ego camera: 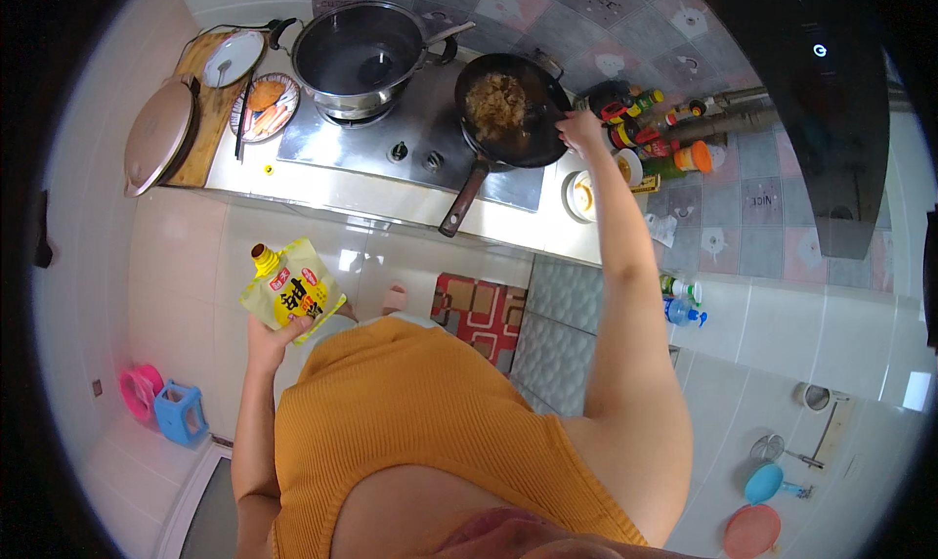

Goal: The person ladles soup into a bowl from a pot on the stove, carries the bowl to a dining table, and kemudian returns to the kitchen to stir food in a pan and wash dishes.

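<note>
My left hand (pixel 275 339) grips the lower part of a yellow plastic sauce pouch (pixel 297 291), whose yellow spout stands uncapped at the top. Out over the right edge of a black frying pan (pixel 542 108) reaches my right hand (pixel 580 130), its fingers bent near the rim; what it holds, if anything, I cannot tell. Brown, lumpy food (pixel 498 104) lies in the pan, and the pan's brown handle (pixel 465 198) points towards me. To the left, a steel wok (pixel 359 60) with dark insides stands on the other burner.
Left of the hob (pixel 308 143) are a plate of sausages and a patty (pixel 267 115), chopsticks, a white plate (pixel 233 57) on a wooden board and a round lid (pixel 157 140). Several sauce bottles (pixel 645 104) and small bowls (pixel 582 196) stand at the right. A yellow cap (pixel 269 170) lies near the counter edge.
</note>
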Demonstrator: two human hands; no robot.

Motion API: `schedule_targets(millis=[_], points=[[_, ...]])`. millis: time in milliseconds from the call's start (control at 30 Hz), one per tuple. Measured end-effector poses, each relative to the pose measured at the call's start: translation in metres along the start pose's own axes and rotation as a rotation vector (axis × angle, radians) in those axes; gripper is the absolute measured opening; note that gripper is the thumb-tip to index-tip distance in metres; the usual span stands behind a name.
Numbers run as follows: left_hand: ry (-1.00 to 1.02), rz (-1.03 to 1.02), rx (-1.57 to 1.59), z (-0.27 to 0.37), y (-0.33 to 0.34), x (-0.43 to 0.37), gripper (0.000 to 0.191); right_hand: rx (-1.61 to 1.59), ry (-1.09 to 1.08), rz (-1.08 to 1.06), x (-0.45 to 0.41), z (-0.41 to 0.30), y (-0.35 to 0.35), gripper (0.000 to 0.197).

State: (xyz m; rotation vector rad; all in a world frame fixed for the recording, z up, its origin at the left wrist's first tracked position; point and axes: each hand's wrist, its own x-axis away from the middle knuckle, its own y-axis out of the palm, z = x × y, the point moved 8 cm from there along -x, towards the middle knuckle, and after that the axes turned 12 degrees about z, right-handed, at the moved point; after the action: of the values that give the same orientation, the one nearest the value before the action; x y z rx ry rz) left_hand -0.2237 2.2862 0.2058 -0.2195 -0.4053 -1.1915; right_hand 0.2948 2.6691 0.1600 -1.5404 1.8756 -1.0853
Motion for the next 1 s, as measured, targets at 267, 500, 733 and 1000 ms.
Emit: schedule_targets(millis=[267,500,733,1000], points=[[0.072,-0.021,-0.026,0.009,0.013,-0.007,0.049,0.779,-0.622,0.108,0.173,-0.125,-0.011,0.022],[0.094,-0.062,-0.044,0.01,0.023,-0.013,0.05,0.702,-0.417,-0.025,0.179,-0.08,-0.041,0.037],[0.044,-0.011,-0.07,0.01,0.016,-0.003,0.05,0.073,0.362,-0.086,0.102,0.02,-0.077,0.015],[0.081,0.083,-0.105,0.014,0.008,0.008,0.05,-1.311,1.031,-0.383,0.072,0.062,0.06,0.006]])
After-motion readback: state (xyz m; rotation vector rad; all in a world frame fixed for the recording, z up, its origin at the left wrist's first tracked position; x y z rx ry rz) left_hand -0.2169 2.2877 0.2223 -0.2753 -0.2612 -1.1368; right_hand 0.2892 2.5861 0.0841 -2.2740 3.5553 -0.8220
